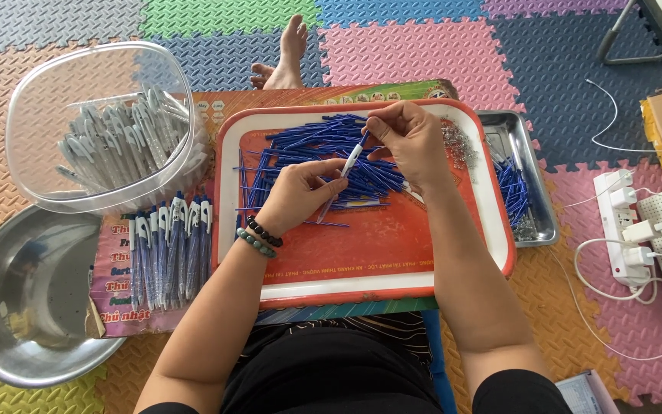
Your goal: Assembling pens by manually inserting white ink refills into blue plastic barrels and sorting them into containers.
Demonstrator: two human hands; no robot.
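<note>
My left hand (294, 193) grips the lower part of a white pen barrel (349, 162) over the orange tray (362, 264). My right hand (408, 138) pinches a blue refill at the barrel's upper end. Under both hands lies a heap of blue refills (312, 149) on the tray. Small metal springs (460, 146) are scattered at the tray's right edge. Beaded bracelets circle my left wrist.
A clear tub of white pen barrels (109, 126) stands at left. A row of assembled blue and white pens (170, 249) lies beside the tray. A steel bowl (28, 295) sits lower left. A small steel tray (522, 180) with refills lies right, then a power strip (626, 222). A bare foot (286, 54) rests beyond.
</note>
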